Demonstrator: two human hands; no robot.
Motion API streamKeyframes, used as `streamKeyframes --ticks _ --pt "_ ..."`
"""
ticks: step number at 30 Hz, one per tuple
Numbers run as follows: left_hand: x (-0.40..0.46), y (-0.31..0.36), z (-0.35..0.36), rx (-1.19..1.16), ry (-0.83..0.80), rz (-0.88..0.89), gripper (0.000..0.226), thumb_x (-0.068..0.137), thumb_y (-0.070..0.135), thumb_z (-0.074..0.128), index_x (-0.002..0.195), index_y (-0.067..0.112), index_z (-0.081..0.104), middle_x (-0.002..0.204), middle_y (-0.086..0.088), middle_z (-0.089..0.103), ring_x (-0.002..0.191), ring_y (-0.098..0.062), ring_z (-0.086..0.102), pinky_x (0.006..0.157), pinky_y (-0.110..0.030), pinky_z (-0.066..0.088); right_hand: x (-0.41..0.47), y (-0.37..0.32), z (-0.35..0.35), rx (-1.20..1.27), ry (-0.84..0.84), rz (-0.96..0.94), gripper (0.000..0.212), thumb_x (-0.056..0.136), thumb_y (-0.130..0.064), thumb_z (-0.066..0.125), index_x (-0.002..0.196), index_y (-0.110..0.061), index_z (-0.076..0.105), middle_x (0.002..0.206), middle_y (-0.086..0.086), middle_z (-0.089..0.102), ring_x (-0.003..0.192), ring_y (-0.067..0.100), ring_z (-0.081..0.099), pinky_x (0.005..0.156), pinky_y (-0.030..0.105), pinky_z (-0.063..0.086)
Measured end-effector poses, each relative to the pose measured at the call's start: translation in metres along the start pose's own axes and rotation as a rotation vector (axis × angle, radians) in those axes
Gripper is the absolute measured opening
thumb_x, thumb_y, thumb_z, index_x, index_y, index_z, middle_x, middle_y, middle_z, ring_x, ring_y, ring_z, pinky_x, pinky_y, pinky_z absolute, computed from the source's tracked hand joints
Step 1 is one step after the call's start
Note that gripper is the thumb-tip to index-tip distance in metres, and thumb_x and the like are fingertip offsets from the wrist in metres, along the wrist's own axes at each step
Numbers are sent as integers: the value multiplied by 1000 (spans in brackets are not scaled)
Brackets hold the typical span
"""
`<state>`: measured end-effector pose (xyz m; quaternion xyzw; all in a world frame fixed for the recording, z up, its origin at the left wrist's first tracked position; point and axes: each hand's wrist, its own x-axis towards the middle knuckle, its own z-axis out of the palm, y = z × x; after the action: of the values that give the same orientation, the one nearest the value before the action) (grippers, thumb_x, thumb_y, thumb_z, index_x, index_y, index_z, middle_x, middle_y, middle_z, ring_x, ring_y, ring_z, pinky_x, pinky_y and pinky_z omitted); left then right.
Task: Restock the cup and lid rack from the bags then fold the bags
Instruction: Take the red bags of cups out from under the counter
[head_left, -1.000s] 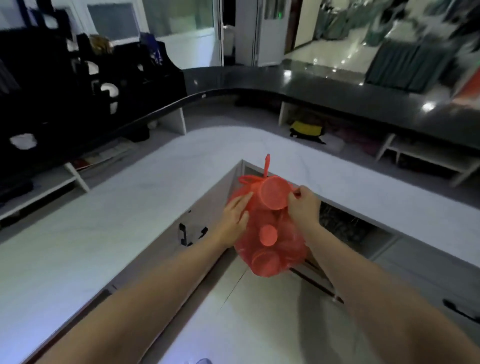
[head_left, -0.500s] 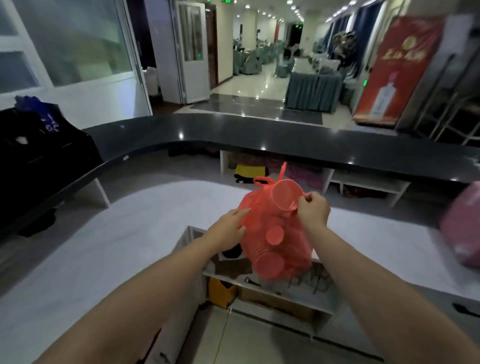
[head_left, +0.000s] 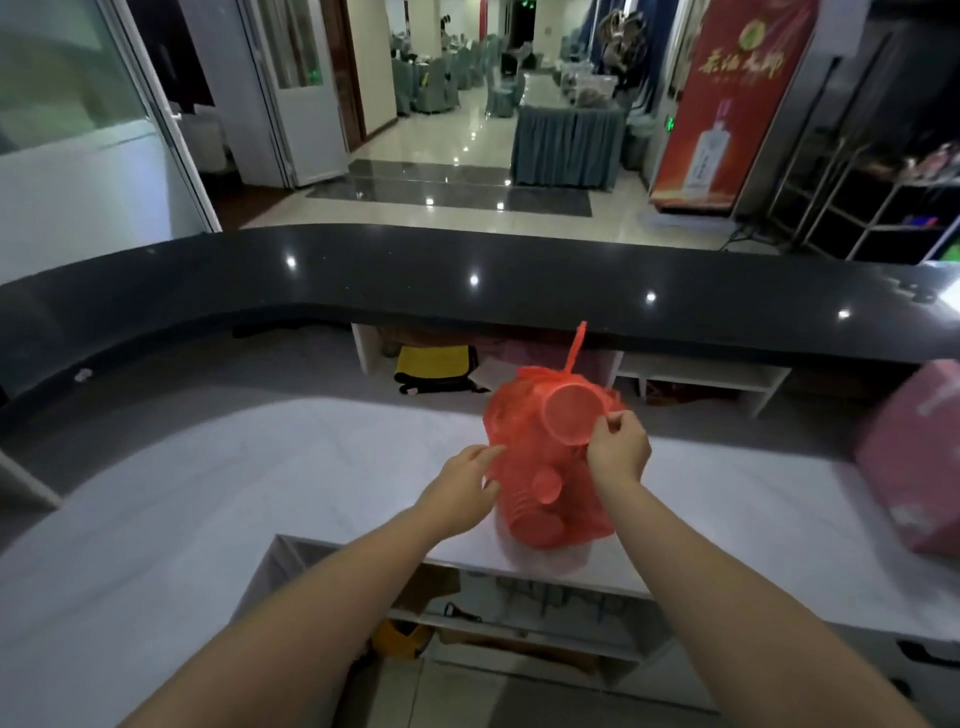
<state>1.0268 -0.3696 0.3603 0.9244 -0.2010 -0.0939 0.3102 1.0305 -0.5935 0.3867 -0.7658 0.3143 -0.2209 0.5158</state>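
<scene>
Left hand (head_left: 464, 491), fingers nearly straight, pressing flat on left side of red bag (head_left: 550, 462). Right hand (head_left: 618, 449) pinching the bag plastic at upper right. Bag knotted on top, full of cups (head_left: 569, 418), resting on white counter (head_left: 260, 499) edge, center of frame. Behind, dark counter (head_left: 363, 275); pink bag (head_left: 914, 462) at right edge.

Pale curved surface (head_left: 218, 499) bearing a tied red bag (head_left: 550, 488) near its front edge and a pink bag (head_left: 914, 457) at right.
</scene>
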Motion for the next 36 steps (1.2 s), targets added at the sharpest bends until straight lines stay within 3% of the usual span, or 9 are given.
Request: streamKeyframes --ticks 4,9,12,16,22,26,30,33,36 --pt "28 9 44 -49 -26 -12 67 101 28 52 159 38 21 166 2 18 147 -19 29 113 -26 29 16 38 5 -19 -108 -52 6 99 -20 59 93 -21 58 93 1 66 89 22 60 77 28 40" --pt "48 9 71 -23 -98 -52 71 100 33 52 161 35 15 168 6 8 142 -26 37 114 -43 40 28 57 -4 -55 -271 -195 8 96 -29 65 104 -25 64 100 -9 67 92 7 62 74 16 44" --pt "48 5 79 -43 -93 -56 66 99 32 52 159 30 25 165 6 18 141 -20 38 115 -37 39 20 81 -14 -127 -340 -270 22 95 -28 68 115 -24 62 110 -10 59 94 3 60 81 18 50" --pt "22 -9 85 15 -46 -31 45 100 32 51 145 28 50 147 7 49 131 -12 47 105 -22 37 -2 113 -26 -213 -313 -320 23 97 -13 62 118 -21 60 116 -8 50 104 13 57 91 28 49" --pt "-37 -39 78 44 -12 -154 27 100 37 56 125 29 64 110 8 72 97 -10 66 84 -25 53 -43 115 -20 -240 -387 -262 30 96 -2 56 122 -17 59 112 -1 56 97 18 55 82 30 46" --pt "-85 -58 67 63 56 -171 25 102 30 55 121 23 70 109 2 75 99 -16 67 83 -30 52 -82 106 -8 -285 -421 -276 14 95 -2 59 98 -15 63 96 5 62 85 23 58 72 31 45" --pt "-147 -71 61 42 119 -248 26 103 26 51 120 25 71 112 3 74 103 -18 67 85 -32 52 -145 104 7 -326 -617 -281 15 94 -5 60 94 -21 59 89 0 62 82 21 59 70 36 50" --pt "-196 -72 58 86 105 -321 29 101 27 50 125 29 68 113 1 74 104 -21 67 85 -33 53 -184 100 23 -372 -797 -391 11 97 -14 61 103 -23 60 90 -5 62 83 13 58 70 27 42" --pt "-244 -64 56 69 146 -436 30 98 25 51 122 30 68 115 2 73 106 -21 66 82 -28 50 -219 96 32 -445 -994 -451 5 99 -29 60 94 -29 59 84 -14 63 73 -3 58 60 14 40"
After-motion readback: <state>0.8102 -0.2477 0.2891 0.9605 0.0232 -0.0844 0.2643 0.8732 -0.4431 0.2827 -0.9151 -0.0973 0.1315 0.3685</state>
